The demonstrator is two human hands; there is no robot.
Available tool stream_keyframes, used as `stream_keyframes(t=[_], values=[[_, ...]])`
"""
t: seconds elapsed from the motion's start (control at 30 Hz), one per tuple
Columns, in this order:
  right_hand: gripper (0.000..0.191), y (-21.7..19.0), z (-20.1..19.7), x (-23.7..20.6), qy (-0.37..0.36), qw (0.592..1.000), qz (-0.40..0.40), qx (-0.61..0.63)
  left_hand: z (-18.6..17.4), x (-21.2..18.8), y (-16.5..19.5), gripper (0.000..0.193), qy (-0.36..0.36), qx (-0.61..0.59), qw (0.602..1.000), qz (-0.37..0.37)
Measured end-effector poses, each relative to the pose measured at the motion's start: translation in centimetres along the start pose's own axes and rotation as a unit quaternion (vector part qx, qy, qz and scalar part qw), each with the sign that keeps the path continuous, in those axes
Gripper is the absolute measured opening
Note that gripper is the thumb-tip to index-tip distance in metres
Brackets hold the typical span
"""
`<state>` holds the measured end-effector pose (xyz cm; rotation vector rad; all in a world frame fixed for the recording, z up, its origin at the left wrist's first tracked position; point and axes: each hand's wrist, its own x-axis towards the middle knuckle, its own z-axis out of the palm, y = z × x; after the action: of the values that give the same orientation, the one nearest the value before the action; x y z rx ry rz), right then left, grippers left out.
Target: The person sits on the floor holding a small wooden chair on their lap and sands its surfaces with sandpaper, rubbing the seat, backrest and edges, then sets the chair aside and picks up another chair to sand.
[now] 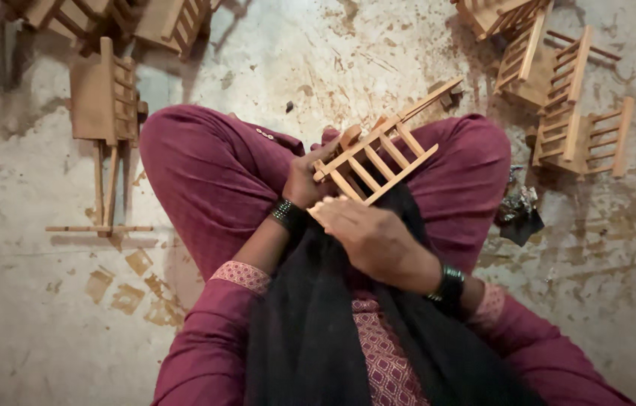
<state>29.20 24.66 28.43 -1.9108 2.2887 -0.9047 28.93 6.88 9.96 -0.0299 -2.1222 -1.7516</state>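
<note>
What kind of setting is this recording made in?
Probably an informal floor-level woodcraft workshop. The person sits cross-legged on a stained concrete floor, both hands on a small slatted wooden frame, with similar small wooden pieces to the left and to the right.

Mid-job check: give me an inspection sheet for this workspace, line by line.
Surface: stained concrete floor, person seated cross-legged.
Job's things: small wooden slatted frame held over the lap.
Clutter: finished wooden pieces at upper right and upper left; loose wooden stick; crumpled dark wrapper.
Grippers: left hand grips the frame's lower end; right hand rests against the frame's near edge.
Cables: nothing seen.
Surroundings: maroon clothing, dark scarf, dark bangles on both wrists.
</note>
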Motion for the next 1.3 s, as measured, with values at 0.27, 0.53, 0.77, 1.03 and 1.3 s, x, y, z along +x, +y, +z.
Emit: stream_keyframes(t=[0.27, 0.53, 0.77, 1.03, 1.3], values=[[0.047, 5.9, -1.3, 4.0, -0.094, 0.988, -0.100, -0.069, 0.5, -0.1, -0.3, 0.055, -0.021, 0.001, 1.000, 0.004], [0.041, 6.5, -7.5, -1.8, -0.159, 0.986, -0.011, -0.047, 0.1, 0.0, 0.0, 0.061, 0.001, 0.083, 0.996, 0.016], [0.044, 8.4, -3.1, 1.5, -0.084, 0.990, -0.081, -0.081, 0.3, -0.4, -1.3, 0.059, -0.008, -0.028, 0.998, -0.060], [0.034, 9.1, -9.7, -2.0, -0.102, 0.992, -0.035, -0.059, 0.4, -0.1, -1.6, 0.070, 0.005, 0.025, 1.000, 0.018], [0.045, 10.3, -5.0, -2.1, -0.124, 0.978, -0.061, -0.158, 0.4, -0.1, -1.9, 0.063, 0.006, 0.022, 0.999, -0.045]])
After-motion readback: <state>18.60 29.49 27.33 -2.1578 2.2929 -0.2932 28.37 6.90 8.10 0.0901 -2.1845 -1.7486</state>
